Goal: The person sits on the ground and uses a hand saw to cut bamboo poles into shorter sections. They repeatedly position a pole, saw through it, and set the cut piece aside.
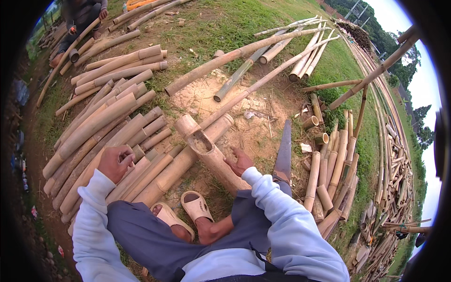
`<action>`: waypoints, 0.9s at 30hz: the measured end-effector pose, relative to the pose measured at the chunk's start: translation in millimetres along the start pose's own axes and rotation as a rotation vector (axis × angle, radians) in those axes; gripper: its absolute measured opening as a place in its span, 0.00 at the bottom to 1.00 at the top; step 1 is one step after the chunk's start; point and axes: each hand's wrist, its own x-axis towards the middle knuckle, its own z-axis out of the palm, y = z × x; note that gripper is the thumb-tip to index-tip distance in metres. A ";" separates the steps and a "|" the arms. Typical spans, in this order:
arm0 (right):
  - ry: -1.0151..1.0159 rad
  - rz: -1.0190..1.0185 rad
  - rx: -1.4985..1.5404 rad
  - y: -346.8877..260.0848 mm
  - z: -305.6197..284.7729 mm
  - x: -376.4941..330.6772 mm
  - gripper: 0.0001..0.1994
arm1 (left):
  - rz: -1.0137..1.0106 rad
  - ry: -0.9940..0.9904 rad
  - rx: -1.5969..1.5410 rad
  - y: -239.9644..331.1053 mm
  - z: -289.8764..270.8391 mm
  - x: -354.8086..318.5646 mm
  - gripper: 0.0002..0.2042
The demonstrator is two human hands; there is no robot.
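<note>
I sit on the ground with a thick bamboo section (206,150) lying in front of my feet; a slot is cut into its upper side. My right hand (239,161) rests with spread fingers on the lower part of this section. My left hand (115,162) is curled into a fist, resting on a pile of cut bamboo poles (101,124) at my left, and holds nothing that I can see. A long saw blade (284,152) lies on the dirt just right of my right arm.
Short bamboo pieces (329,178) lie stacked at my right. Long poles (263,47) cross the grass ahead, and more run along the right edge. Another person (82,19) sits at the far left with bamboo. My sandalled feet (185,214) are tucked under me.
</note>
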 end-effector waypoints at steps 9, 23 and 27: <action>0.318 0.025 -0.149 -62.4 86.6 38.9 0.48 | -0.020 0.243 0.379 -27.8 62.0 263.3 0.17; 0.309 0.020 -0.177 -65.1 77.8 39.0 0.51 | -0.237 -0.207 0.519 -42.3 145.2 455.4 0.37; 0.300 0.044 -0.254 -67.4 76.2 36.7 0.51 | -0.155 -0.186 0.416 -22.3 135.3 438.5 0.33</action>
